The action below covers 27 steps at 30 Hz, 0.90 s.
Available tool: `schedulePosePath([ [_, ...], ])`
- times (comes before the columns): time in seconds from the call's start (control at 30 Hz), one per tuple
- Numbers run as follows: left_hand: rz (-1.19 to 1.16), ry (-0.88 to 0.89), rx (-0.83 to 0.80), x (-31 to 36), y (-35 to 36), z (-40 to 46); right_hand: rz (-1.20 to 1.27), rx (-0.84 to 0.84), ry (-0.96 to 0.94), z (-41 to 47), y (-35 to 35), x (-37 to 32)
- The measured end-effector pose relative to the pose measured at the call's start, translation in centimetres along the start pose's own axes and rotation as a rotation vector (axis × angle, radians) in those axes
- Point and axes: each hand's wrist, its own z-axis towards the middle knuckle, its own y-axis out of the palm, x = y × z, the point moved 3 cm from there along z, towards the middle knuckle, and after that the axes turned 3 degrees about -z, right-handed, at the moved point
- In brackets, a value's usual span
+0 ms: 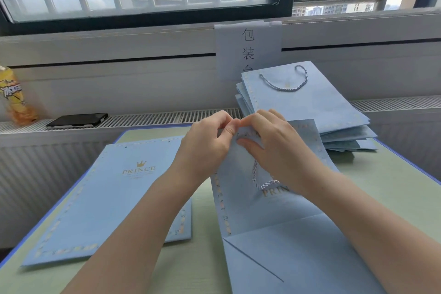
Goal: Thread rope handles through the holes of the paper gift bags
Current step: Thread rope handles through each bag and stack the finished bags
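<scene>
1. Pale green table (207,200) with a blue edge fills the lower frame, set against a radiator ledge under a barred window looking onto tower blocks.
2. At centre right a flat blue gift bag (274,234) lies on the table, its top edge lifted toward the hands.
3. The left hand (205,148) has its fingers curled, pinching at the bag's top edge.
4. The right hand (276,148) meets it fingertip to fingertip, thumb under the paper, also pinching that edge.
5. A twisted rope handle (259,180) loops down below the right hand, over the gold PRINCE print.
6. Lower left lies another flat bag (107,198), without a handle.
7. Upper right sits a stack of bags (310,107), the top one with a handle.
8. Upper left: a black phone (77,120) and a yellow bottle (14,95).
9. A paper sign (248,48) hangs below the window.
</scene>
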Motion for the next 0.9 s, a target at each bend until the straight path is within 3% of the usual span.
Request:
schedulePosePath([
  [0.07, 0.011, -0.018, -0.026, 0.0, 0.0, 0.0, 0.002, 0.023, -0.002, 0.0, -0.1, 0.0],
  [0.27, -0.274, -0.215, -0.209, 0.4, -0.9, 0.1, 0.058, 0.010, 0.024, -0.2, -0.2, -0.5],
  [0.5, -0.271, -0.339, -0.166, -0.5, -1.2, 0.3, 0.091, -0.040, 0.071, -0.2, -0.4, -0.2],
  [0.73, -0.245, -0.280, -0.162, -0.4, -0.5, 0.0, 0.016, -0.220, 0.147, -0.6, -0.7, -0.6],
  [0.9, -0.200, -0.235, -0.116, -0.8, 0.0, 0.2, -0.192, -0.552, 0.244, -1.0, -1.1, -0.7],
])
